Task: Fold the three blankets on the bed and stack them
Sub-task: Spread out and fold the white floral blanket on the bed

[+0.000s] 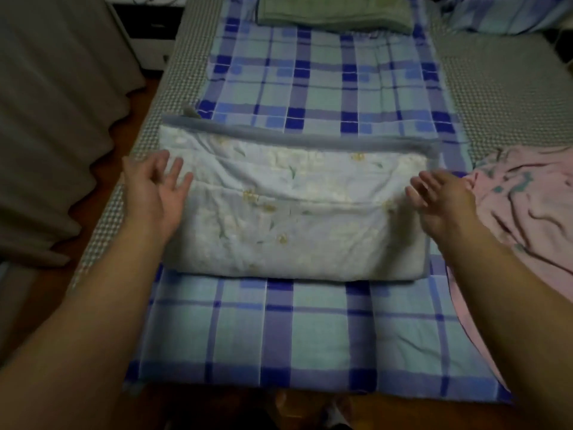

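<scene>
A pale floral blanket with a grey border lies folded into a wide rectangle across the middle of the bed. My left hand hovers at its left end, fingers spread, holding nothing. At the right end my right hand is also spread and empty, just above the fold. A pink blanket lies crumpled and unfolded at the right. A green blanket sits folded at the far end of the bed.
A blue plaid sheet covers the bed over a checked mattress cover. Grey curtains hang at the left. A white bedside cabinet stands at the far left. A plaid pillow lies top right.
</scene>
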The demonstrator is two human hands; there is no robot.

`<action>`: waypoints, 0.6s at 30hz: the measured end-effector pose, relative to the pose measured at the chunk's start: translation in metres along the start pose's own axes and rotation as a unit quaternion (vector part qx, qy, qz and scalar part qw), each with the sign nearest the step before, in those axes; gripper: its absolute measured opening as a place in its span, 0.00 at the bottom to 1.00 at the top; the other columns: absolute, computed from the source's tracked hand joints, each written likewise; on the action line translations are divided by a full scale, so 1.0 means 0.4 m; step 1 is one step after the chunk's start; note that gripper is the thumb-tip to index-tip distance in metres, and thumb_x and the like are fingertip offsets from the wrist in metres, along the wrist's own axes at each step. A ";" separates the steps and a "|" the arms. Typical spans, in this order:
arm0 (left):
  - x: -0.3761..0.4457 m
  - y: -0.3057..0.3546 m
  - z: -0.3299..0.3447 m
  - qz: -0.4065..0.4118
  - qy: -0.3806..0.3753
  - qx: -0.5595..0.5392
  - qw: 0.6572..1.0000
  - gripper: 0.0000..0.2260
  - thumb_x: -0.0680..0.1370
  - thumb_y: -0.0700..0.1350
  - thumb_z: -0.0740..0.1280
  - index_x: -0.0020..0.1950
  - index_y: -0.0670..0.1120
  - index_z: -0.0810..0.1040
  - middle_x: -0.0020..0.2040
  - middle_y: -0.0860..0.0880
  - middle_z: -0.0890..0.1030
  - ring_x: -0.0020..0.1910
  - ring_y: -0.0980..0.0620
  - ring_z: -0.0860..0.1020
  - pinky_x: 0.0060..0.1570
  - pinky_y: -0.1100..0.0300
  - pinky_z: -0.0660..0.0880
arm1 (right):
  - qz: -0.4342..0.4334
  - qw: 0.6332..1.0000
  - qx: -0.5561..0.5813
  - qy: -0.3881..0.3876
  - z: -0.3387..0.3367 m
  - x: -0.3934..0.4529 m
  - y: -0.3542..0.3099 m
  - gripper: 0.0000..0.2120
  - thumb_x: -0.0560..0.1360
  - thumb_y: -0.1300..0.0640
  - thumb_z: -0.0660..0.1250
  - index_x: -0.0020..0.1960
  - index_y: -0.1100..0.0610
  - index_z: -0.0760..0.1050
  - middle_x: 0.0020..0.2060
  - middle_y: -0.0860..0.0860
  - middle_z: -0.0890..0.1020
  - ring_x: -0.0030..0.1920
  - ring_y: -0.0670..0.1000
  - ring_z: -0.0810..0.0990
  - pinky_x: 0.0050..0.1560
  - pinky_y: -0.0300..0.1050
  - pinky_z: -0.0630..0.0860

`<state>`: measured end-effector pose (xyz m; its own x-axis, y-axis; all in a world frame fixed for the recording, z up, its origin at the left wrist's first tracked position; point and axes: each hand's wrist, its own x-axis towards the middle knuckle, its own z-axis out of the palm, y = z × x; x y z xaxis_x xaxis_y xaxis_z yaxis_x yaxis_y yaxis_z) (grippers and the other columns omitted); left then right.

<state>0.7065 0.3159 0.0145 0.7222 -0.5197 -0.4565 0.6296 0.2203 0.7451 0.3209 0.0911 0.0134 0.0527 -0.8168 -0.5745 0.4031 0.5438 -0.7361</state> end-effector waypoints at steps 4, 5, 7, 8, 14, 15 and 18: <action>-0.040 -0.269 -0.174 -0.114 0.090 0.249 0.958 0.15 0.78 0.48 0.65 0.62 0.44 0.76 0.48 0.48 0.79 0.44 0.50 0.78 0.46 0.57 0.80 | 0.108 0.982 -0.142 0.056 -0.084 -0.024 0.262 0.05 0.80 0.59 0.64 0.48 0.59 0.76 0.36 0.53 0.81 0.37 0.50 0.79 0.32 0.40 0.77; -0.066 -0.335 -0.240 -0.172 0.106 0.271 0.941 0.09 0.77 0.48 0.67 0.53 0.44 0.77 0.42 0.48 0.77 0.37 0.52 0.76 0.37 0.61 0.78 | 0.138 0.973 -0.158 0.097 -0.133 -0.034 0.330 0.05 0.80 0.58 0.65 0.52 0.60 0.76 0.39 0.55 0.81 0.38 0.51 0.80 0.33 0.41 0.78; -0.094 -0.409 -0.327 -0.303 0.124 0.234 0.915 0.09 0.73 0.51 0.71 0.41 0.48 0.74 0.32 0.48 0.71 0.28 0.52 0.70 0.28 0.60 0.70 | 0.187 0.959 -0.151 0.150 -0.218 -0.048 0.433 0.12 0.76 0.54 0.71 0.54 0.61 0.76 0.37 0.56 0.80 0.36 0.53 0.81 0.32 0.44 0.82; -0.080 -0.424 -0.349 -0.315 0.137 0.216 0.914 0.11 0.72 0.53 0.71 0.39 0.49 0.74 0.32 0.47 0.70 0.28 0.51 0.70 0.31 0.60 0.70 | 0.211 0.956 -0.125 0.163 -0.245 -0.036 0.469 0.18 0.71 0.51 0.76 0.53 0.61 0.75 0.37 0.57 0.80 0.35 0.54 0.81 0.35 0.47 0.83; 0.156 -0.433 -0.338 -0.175 0.100 0.067 0.977 0.18 0.80 0.54 0.67 0.69 0.53 0.73 0.59 0.43 0.83 0.58 0.42 0.82 0.57 0.40 0.79 | 0.190 0.975 0.047 0.103 -0.244 0.187 0.534 0.28 0.71 0.39 0.71 0.67 0.50 0.75 0.60 0.52 0.81 0.61 0.54 0.79 0.62 0.55 0.75; 0.182 -0.433 -0.328 -0.163 0.106 0.074 0.978 0.16 0.80 0.51 0.67 0.68 0.52 0.74 0.60 0.43 0.83 0.58 0.42 0.82 0.57 0.40 0.79 | 0.188 0.975 0.068 0.100 -0.232 0.226 0.536 0.27 0.74 0.40 0.69 0.69 0.51 0.75 0.62 0.52 0.81 0.63 0.55 0.79 0.64 0.55 0.75; 0.201 -0.442 -0.347 -0.161 0.193 0.120 0.960 0.21 0.77 0.46 0.72 0.70 0.48 0.74 0.61 0.42 0.81 0.54 0.42 0.83 0.50 0.43 0.82 | 0.183 0.966 0.019 0.181 -0.236 0.260 0.535 0.22 0.75 0.53 0.71 0.68 0.55 0.76 0.60 0.53 0.83 0.58 0.55 0.83 0.48 0.50 0.83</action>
<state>0.6932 0.3498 -0.2214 0.5823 -0.1741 -0.7941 0.7876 -0.1214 0.6041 0.3263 0.1409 -0.2377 -0.1225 -0.4469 -0.8861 0.4508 0.7704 -0.4509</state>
